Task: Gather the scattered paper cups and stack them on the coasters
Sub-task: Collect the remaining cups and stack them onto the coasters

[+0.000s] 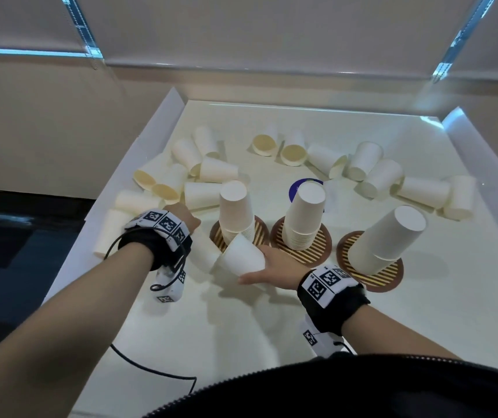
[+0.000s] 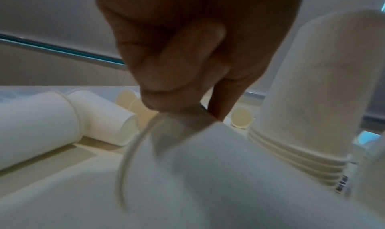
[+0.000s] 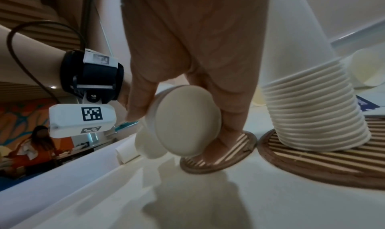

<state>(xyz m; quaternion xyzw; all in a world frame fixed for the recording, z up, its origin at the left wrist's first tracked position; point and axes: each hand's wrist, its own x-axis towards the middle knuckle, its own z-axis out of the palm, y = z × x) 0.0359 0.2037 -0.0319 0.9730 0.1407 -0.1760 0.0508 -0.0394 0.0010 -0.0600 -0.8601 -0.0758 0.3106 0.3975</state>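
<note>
- So the right hand [image 1: 274, 268] has a paper cup [image 1: 243, 256] in it, just below centre of the head view, thumb on one side and fingers wrapped round the other. The wrist view shows the fingers [image 3: 231, 117] curled around the cup's closed base end [image 3: 186, 120].
- The left hand [image 1: 185, 220] sits left of centre. In its wrist view the fingertips [image 2: 166, 100] pinch the rim of a second cup [image 2: 198, 166], and that cup is really blurry.
- Three upside-down stacks stand on striped coasters: left stack [image 1: 235, 212], middle stack [image 1: 303, 217], and a right stack [image 1: 388, 239] that looks tilted, though the wide lens could be doing that.
- Loads of loose cups [image 1: 374, 168] lie on their sides across the upper part of the tray [image 1: 163, 128], so I'd say there's plenty left to do.
- What could go wrong: both hands are crowded right up against the left stack and the left coaster [image 1: 261, 229]. A knuckle bump could topple it.
- The two held cups are touching or nearly so, and I can't tell which. If one snags the other, a thin rim could crumple.
- Dropping a cup on crooked could jam it or make the stack lean.
- That right stack looks like the shakiest one if anything jolts the tray.
</note>
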